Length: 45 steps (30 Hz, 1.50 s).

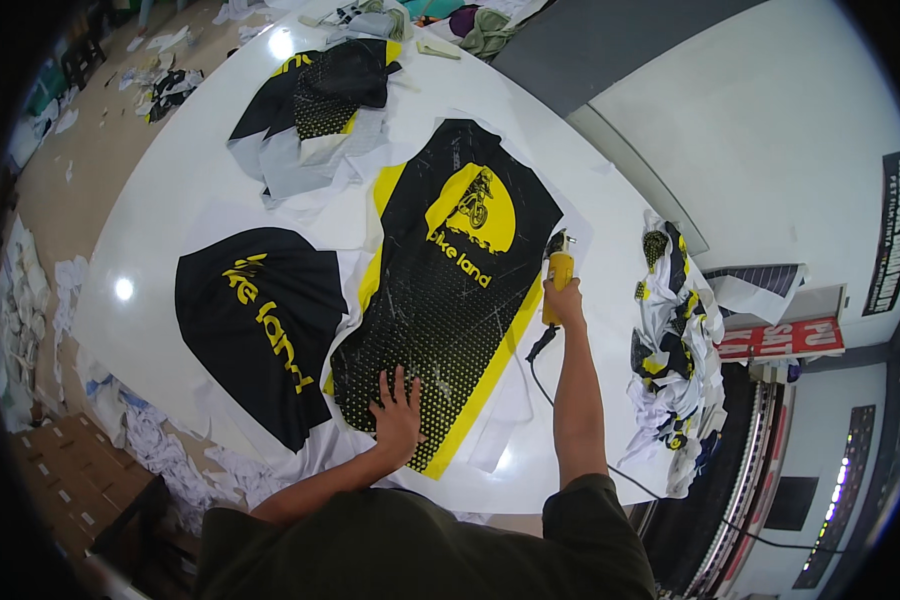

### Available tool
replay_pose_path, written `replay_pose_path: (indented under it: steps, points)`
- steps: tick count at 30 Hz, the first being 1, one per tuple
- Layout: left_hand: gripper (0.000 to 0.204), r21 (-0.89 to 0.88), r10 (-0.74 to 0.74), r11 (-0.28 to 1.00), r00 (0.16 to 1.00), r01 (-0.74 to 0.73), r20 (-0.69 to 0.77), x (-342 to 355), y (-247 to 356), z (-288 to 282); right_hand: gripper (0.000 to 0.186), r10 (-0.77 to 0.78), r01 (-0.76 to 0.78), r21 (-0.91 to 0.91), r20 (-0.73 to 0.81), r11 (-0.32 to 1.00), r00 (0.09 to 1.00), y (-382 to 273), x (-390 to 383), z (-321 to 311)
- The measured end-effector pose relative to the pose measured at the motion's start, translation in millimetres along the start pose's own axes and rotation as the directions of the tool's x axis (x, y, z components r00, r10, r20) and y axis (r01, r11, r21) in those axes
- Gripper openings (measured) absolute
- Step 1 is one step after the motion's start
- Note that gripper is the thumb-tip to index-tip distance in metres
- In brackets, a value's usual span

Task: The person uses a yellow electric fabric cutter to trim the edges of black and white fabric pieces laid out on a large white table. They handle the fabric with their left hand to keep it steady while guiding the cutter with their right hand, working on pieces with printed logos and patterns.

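Note:
A black jersey panel [440,330] with yellow edges, dots and a round motorbike print lies in front of me on the white table [135,235]. Spread flat near its lower end, my left hand [400,420] presses on the dotted part. My right hand [566,302] is wrapped round a yellow electric fabric cutter [561,270]. The cutter's metal head is at the panel's right edge, near the shoulder end; its blade is too small to make out. White margin fabric shows beneath and beside the panel. A second black piece [255,320] with yellow lettering lies to the left.
More black, yellow and grey pieces [320,105] are heaped at the far left of the table. Along the right edge sits a pile of cut scraps [675,350]. The cutter's black cord [632,480] runs off right past my arm. White cloth scraps [160,450] cover the floor at left.

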<state>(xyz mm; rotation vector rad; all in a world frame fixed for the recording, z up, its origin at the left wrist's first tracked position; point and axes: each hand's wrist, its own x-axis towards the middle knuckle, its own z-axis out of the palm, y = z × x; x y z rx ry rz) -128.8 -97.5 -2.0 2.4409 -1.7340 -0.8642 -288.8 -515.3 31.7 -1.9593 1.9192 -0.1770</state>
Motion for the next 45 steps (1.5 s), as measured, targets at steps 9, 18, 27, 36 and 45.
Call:
replay_pose_path:
  steps: [9,18,27,36,45]
  points:
    - [0.084,-0.022,0.008,1.000,0.998,-0.009,-0.069,1,-1,3,0.083,0.094,-0.095,-0.026,-0.039,0.995,0.995,-23,49,6]
    - [0.059,-0.021,-0.004,1.000,0.996,0.002,-0.091,5,2,12,0.091,0.169,-0.169,0.003,-0.041,0.986,0.985,-19,111,9]
    - [0.084,-0.038,-0.021,0.999,1.000,0.021,0.006,6,4,1,0.095,0.213,-0.209,0.051,-0.065,0.976,0.975,-26,176,5]
    - [0.115,-0.084,0.065,0.995,0.984,-0.051,0.164,-1,-10,-11,0.088,0.274,-0.239,0.173,-0.228,0.956,0.934,3,205,1]
    - [0.110,0.138,0.010,0.985,0.834,-0.104,0.552,20,-56,-51,0.069,0.199,-0.075,0.303,-0.403,0.950,0.893,136,43,16]
